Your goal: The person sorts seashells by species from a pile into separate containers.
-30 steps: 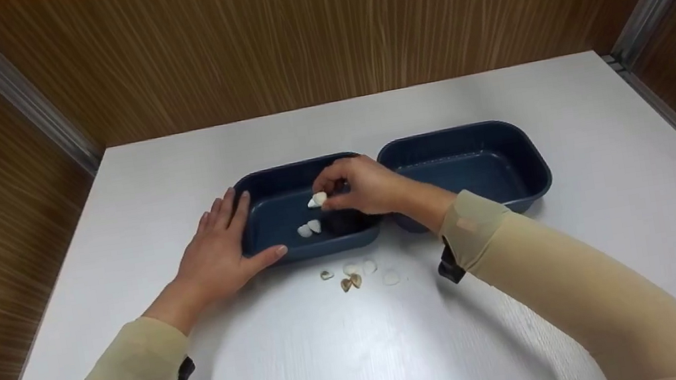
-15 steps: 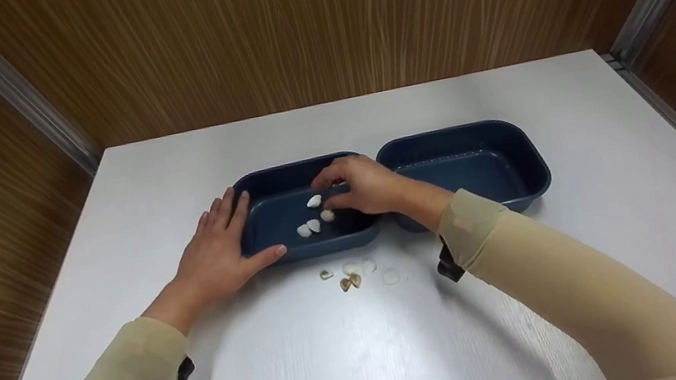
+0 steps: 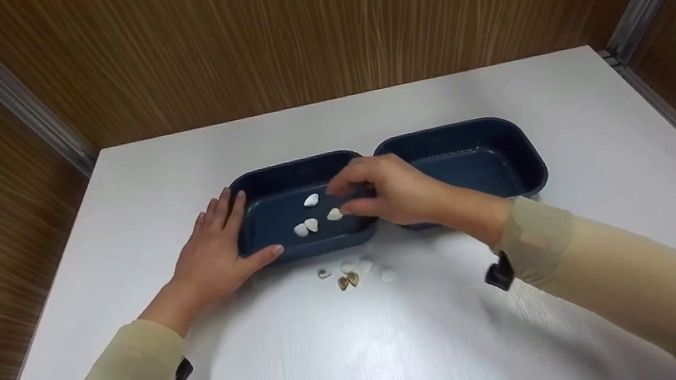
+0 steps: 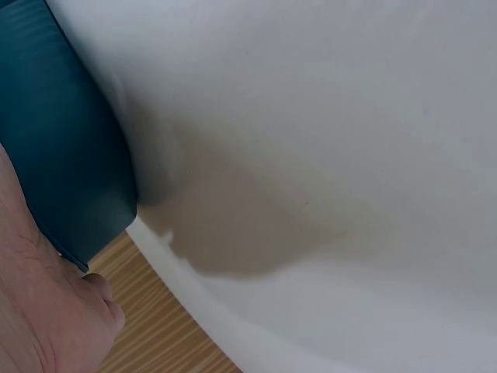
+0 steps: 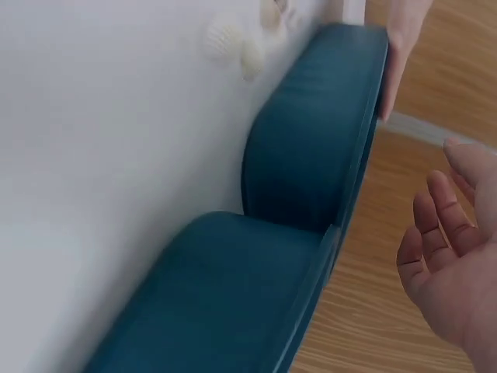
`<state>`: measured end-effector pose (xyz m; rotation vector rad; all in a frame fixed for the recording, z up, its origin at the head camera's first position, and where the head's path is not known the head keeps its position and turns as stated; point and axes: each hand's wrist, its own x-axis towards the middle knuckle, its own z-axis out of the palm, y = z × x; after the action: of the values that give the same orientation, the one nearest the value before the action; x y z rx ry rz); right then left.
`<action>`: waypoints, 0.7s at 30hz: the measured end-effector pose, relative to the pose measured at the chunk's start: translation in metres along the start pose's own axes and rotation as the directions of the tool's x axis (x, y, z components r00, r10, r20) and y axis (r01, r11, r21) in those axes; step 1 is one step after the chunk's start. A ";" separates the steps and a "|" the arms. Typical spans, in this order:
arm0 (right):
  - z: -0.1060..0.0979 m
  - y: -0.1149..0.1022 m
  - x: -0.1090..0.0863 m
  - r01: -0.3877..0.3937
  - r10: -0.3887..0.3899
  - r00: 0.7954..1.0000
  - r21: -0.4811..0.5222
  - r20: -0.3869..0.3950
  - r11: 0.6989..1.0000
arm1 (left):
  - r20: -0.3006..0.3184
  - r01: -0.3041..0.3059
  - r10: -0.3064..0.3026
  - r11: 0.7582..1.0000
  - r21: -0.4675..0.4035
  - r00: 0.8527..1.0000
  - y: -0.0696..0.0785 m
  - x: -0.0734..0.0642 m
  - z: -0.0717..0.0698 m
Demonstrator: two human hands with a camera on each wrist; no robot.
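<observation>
In the head view my left hand (image 3: 210,256) rests on the left end of the left dark blue tray (image 3: 319,246), its fingers spread over the rim and its thumb along the front edge. Several small seashells lie inside that tray, among them a white one (image 3: 311,200) and a cream one (image 3: 335,214). My right hand (image 3: 395,191) hovers over the tray's right end, thumb tip close to the cream shell. Its fingers are loosely bent with nothing seen between them; the right wrist view also shows this hand (image 5: 458,249) holding nothing.
A second dark blue tray (image 3: 536,170) stands to the right, close against the first, partly behind my right hand. On the white table in front lie several more shells, including brown ones (image 3: 353,279) and pale ones (image 3: 366,265). Wood-grain panels (image 3: 314,32) enclose the table's back and sides.
The right hand has let go of the shells it held, which now lie in the left tray. It has since drawn a little to the right. The left hand stays on the tray.
</observation>
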<state>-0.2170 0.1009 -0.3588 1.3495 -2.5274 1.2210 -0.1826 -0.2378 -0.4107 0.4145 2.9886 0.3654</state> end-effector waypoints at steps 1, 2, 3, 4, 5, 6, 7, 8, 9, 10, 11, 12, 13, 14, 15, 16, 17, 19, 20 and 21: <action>-0.001 -0.002 -0.006 0.021 -0.021 1.000 0.002 -0.003 1.000 | -0.001 -0.001 0.001 1.000 0.001 1.000 0.000 0.000 0.000; -0.002 -0.004 -0.012 0.041 -0.041 0.999 0.001 -0.004 0.999 | -0.001 -0.002 0.002 1.000 0.002 1.000 0.000 0.000 -0.001; -0.004 -0.006 -0.018 0.057 -0.057 0.998 0.000 -0.004 0.998 | -0.002 -0.002 0.002 1.000 0.001 1.000 0.000 0.000 -0.001; -0.005 -0.008 -0.024 0.071 -0.071 0.997 0.002 -0.001 0.997 | -0.003 -0.002 0.002 1.000 -0.001 1.000 -0.001 0.000 -0.001; -0.006 -0.009 -0.030 0.079 -0.079 0.997 0.003 0.004 0.997 | -0.004 -0.001 0.001 1.000 -0.002 1.000 -0.001 0.000 -0.002; -0.006 -0.010 -0.036 0.088 -0.088 0.996 -0.001 0.007 0.996 | -0.005 0.000 0.000 1.000 -0.004 1.000 -0.001 0.000 -0.002; -0.007 -0.011 -0.042 0.092 -0.092 0.996 -0.007 0.011 0.996 | -0.005 0.002 -0.002 1.000 -0.005 1.000 -0.001 -0.001 -0.002; -0.008 -0.011 -0.047 0.090 -0.090 0.996 -0.008 0.015 0.996 | -0.007 0.004 -0.004 1.000 -0.007 1.000 -0.001 -0.001 -0.002; -0.008 -0.011 -0.053 0.085 -0.085 0.996 -0.005 0.018 0.996 | -0.008 0.005 -0.005 1.000 -0.009 1.000 -0.001 -0.001 -0.002; -0.008 -0.011 -0.057 0.078 -0.078 0.997 -0.005 0.019 0.997 | -0.008 0.006 -0.006 1.000 -0.008 1.000 -0.001 -0.001 -0.002; -0.007 -0.011 -0.062 0.068 -0.068 0.998 -0.004 0.019 0.998 | -0.008 0.007 -0.007 1.000 -0.008 1.000 -0.001 -0.002 -0.002; -0.007 -0.010 -0.067 0.057 -0.057 0.998 -0.006 0.020 0.998 | -0.009 0.006 -0.007 1.000 -0.008 1.000 -0.001 -0.002 -0.002; -0.006 -0.009 -0.072 0.046 -0.046 0.999 -0.004 0.022 0.999 | -0.008 0.006 -0.006 1.000 -0.008 1.000 -0.001 -0.002 -0.002; -0.005 -0.008 -0.076 0.035 -0.035 0.999 0.003 0.024 0.999 | -0.008 0.004 -0.004 1.000 -0.008 1.000 -0.001 -0.002 -0.002; -0.003 -0.008 -0.080 0.026 -0.026 0.999 0.006 0.027 1.000 | -0.007 0.003 -0.003 1.000 -0.008 1.000 -0.001 -0.002 -0.002; -0.002 -0.007 -0.084 0.019 -0.019 0.999 0.006 0.033 1.000 | -0.006 0.002 -0.002 1.000 -0.008 1.000 -0.001 -0.002 -0.002; 0.000 -0.006 -0.087 0.014 -0.014 0.999 0.009 0.040 1.000 | -0.007 -0.001 0.001 1.000 -0.008 1.000 0.000 -0.002 -0.001; 0.004 -0.003 -0.093 0.003 -0.004 0.999 0.012 0.051 1.000 | -0.006 -0.003 0.003 1.000 -0.008 1.000 0.000 -0.001 -0.001; 0.007 -0.002 -0.096 0.001 -0.002 0.998 0.015 0.056 1.000 | -0.007 -0.005 0.005 1.000 -0.009 1.000 0.000 -0.001 -0.001; 0.009 0.000 -0.098 -0.003 0.002 0.998 0.015 0.060 1.000 | -0.009 -0.008 0.008 1.000 -0.009 1.000 0.000 -0.001 -0.001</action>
<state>-0.1526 0.1628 -0.4007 1.4073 -2.5655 1.2208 -0.1819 -0.2378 -0.4095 0.4246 2.9934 0.3823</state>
